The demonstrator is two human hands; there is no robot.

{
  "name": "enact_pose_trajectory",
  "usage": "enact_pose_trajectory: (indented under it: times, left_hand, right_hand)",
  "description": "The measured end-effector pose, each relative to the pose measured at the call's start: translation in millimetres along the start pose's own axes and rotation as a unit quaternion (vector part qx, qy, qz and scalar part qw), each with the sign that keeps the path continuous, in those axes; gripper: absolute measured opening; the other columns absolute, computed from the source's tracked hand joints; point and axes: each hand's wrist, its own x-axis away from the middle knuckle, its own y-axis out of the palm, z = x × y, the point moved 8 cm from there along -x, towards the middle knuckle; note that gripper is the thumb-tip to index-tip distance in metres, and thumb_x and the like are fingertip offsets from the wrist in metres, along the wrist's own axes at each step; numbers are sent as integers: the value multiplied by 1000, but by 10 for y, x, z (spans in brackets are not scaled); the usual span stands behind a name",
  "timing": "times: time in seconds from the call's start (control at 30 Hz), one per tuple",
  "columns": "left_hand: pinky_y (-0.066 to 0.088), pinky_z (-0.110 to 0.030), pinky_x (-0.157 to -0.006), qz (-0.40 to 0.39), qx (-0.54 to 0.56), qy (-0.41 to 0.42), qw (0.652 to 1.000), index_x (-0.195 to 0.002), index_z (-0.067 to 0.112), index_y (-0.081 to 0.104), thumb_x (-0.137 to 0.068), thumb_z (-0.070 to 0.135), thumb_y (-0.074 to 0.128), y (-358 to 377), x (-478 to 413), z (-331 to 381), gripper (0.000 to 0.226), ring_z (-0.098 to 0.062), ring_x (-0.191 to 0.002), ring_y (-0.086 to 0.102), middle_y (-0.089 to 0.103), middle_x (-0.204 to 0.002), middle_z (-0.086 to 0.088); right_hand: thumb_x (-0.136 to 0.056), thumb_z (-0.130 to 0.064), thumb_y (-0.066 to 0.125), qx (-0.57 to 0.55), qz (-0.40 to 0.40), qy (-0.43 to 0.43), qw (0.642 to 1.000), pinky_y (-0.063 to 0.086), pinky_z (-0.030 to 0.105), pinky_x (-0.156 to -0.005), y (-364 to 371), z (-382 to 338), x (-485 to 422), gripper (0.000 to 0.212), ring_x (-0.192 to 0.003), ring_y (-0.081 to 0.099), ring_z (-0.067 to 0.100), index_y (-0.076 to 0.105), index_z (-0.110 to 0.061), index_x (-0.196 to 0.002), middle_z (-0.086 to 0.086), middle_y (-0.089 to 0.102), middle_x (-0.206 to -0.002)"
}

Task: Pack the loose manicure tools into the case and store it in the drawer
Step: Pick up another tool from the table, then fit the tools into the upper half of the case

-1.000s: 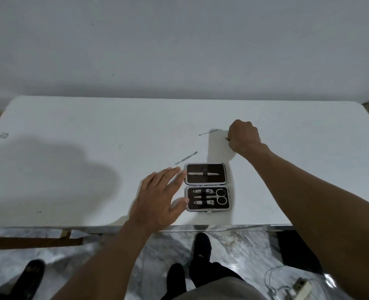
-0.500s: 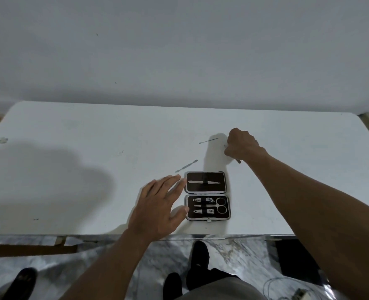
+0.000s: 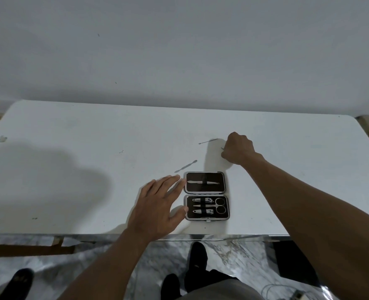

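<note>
The open manicure case [image 3: 201,176] lies near the white table's front edge. Its upper half holds one long tool; its lower half holds clippers and scissors [image 3: 219,205]. My left hand [image 3: 157,208] lies flat beside the case, fingertips and thumb touching its left edge. My right hand [image 3: 238,150] is curled into a fist behind the case, and a thin metal tip [image 3: 222,148] pokes out at its left side. Two loose tools lie on the table: a thin pick [image 3: 208,141] left of my right hand and a flat pusher [image 3: 185,166] just behind the case.
The white table [image 3: 71,169] stands against a plain wall. Below its front edge I see marble floor, my dark shoes [image 3: 197,256] and another shoe [image 3: 16,282] at the lower left. No drawer is in view.
My right hand stays curled at almost the same spot and has turned slightly. My left hand has not left the case's side. The two loose tools have not moved.
</note>
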Motion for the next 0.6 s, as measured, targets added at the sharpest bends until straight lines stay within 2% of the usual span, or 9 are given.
enact_pose_trajectory:
  times: [0.1,0.17,0.2,0.27,0.37,0.5,0.6]
  left_hand:
    - [26,-39,-113,4,0,0,1000,-145,28,41,-88,56,44,1,5,-9,63,-11,-139,35,41,-150,10]
    - [26,-38,-112,8,-2,3,1000,-144,28,42,-88,56,44,-11,6,-7,63,-11,-139,35,41,-149,10]
    - [26,-38,-112,10,-2,5,1000,-144,28,42,-88,56,44,-17,7,-4,62,-11,-138,36,41,-149,10]
    - [27,-38,-111,14,-5,10,1000,-143,28,43,-89,56,44,-29,7,2,62,-12,-137,37,42,-148,9]
    - [28,-39,-111,10,-8,12,1000,-144,29,42,-89,58,41,-16,13,-6,62,-12,-137,36,41,-148,10]
    - [26,-40,-112,-3,-20,13,1000,-145,29,40,-90,60,36,16,4,-17,63,-13,-138,35,40,-149,9]
    - [27,-42,-111,0,-22,17,1000,-144,27,41,-90,60,34,24,5,-7,64,-16,-137,37,42,-149,6]
  right_hand:
    - [-74,-9,64,-106,-20,29,994,53,34,-69,35,124,15,20,-83,66,34,64,1,-92,15,67,-89]
    - [-76,-3,62,-202,-44,49,977,56,38,-67,52,192,120,17,-66,63,29,62,0,-92,16,64,-79]
    - [-78,1,61,-252,-58,60,964,56,36,-63,66,223,186,18,-59,58,26,60,-4,-95,14,61,-74]
    - [-81,5,59,-347,-79,76,931,57,34,-61,76,278,330,24,-59,53,22,57,-8,-101,12,56,-72]
    - [-82,10,54,-446,-87,76,888,59,36,-65,67,321,545,20,-60,54,24,58,-5,-94,13,55,-71]
    - [-84,11,56,-500,-63,63,861,59,37,-72,131,389,787,14,-64,61,25,60,-2,-83,13,59,-72]
    - [-82,8,64,-488,-44,57,870,61,32,-68,241,437,945,7,-65,63,23,64,0,-83,13,62,-72]
